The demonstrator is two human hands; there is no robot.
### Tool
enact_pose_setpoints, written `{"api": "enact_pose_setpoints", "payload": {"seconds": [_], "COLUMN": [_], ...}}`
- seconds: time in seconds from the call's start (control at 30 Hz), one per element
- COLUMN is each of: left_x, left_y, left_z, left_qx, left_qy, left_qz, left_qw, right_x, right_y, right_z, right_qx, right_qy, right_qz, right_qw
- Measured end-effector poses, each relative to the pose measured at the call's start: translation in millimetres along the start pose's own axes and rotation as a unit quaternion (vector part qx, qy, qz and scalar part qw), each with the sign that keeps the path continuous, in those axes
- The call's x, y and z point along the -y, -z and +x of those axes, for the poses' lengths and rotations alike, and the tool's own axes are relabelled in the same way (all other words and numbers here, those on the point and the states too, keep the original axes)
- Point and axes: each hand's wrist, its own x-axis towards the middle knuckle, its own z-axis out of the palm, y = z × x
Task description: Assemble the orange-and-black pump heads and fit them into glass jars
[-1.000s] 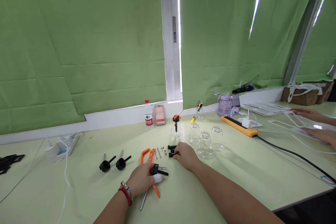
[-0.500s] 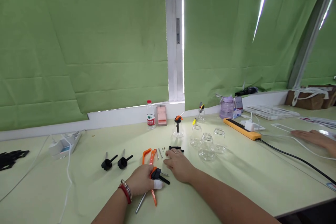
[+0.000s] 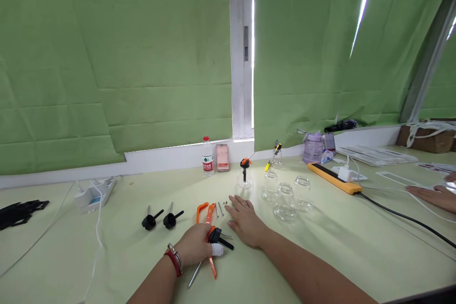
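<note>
In the head view my left hand (image 3: 195,243), with a white wrap on the thumb, grips a black plastic piece (image 3: 215,236) that has a side arm, a metal rod and an orange part. Orange handles (image 3: 210,213) lie under and beyond this hand, and a metal rod (image 3: 194,274) sticks out below it. My right hand (image 3: 245,221) lies palm down, fingers stretched out. Near its fingertips are metal pins (image 3: 220,208) and tiny hardware. Whether anything is beneath the palm is hidden. Two similar black pieces with rods (image 3: 171,220) stand to the left.
Several clear glass jars (image 3: 284,204) stand to the right; another holds a black and orange top (image 3: 245,164). A water bottle (image 3: 208,157) is at the back. An orange power strip (image 3: 335,178) trails a black cable. Another person's hand (image 3: 432,196) rests at the far right.
My right hand has slid forward and covers the dark part that showed by its fingertips. My left hand keeps its grip on the black piece. The view has turned slightly left.
</note>
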Motion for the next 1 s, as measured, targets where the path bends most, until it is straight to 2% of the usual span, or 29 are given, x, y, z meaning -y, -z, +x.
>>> {"api": "enact_pose_setpoints", "payload": {"seconds": [0.07, 0.1, 0.27, 0.47, 0.6, 0.77, 0.87, 1.0], "left_x": [2.3, 3.2, 4.6, 6.6, 2.9, -3.7, -3.7, -3.5], "left_y": [-1.4, -2.5, -9.2, -11.0, -7.6, -6.9, -9.9, -13.5], "left_z": [1.2, 1.9, 5.3, 7.4, 5.8, 1.4, 0.1, -0.9], "left_qx": [0.006, 0.006, -0.021, -0.026, -0.039, 0.002, 0.030, 0.020], "left_qy": [0.003, 0.003, 0.004, -0.005, -0.022, -0.069, -0.075, -0.070], "left_qz": [-0.037, -0.057, -0.116, -0.118, -0.123, -0.152, -0.135, -0.084], "left_qw": [0.999, 0.998, 0.993, 0.993, 0.991, 0.986, 0.988, 0.994], "right_x": [2.7, 4.1, 12.5, 15.3, 12.5, 15.7, 15.9, 14.3], "right_y": [3.5, 4.1, -3.5, -8.2, -6.6, -13.4, -16.5, -14.1], "right_z": [-3.2, -5.0, -12.9, -12.7, -12.9, -11.0, -9.1, -9.7], "right_qx": [-0.035, -0.030, 0.081, 0.122, 0.145, 0.106, 0.091, 0.058], "right_qy": [0.015, 0.016, 0.014, -0.029, -0.067, -0.137, -0.166, -0.154], "right_qz": [0.032, 0.058, 0.209, 0.319, 0.350, 0.437, 0.484, 0.475], "right_qw": [0.999, 0.998, 0.975, 0.939, 0.923, 0.883, 0.855, 0.864]}}
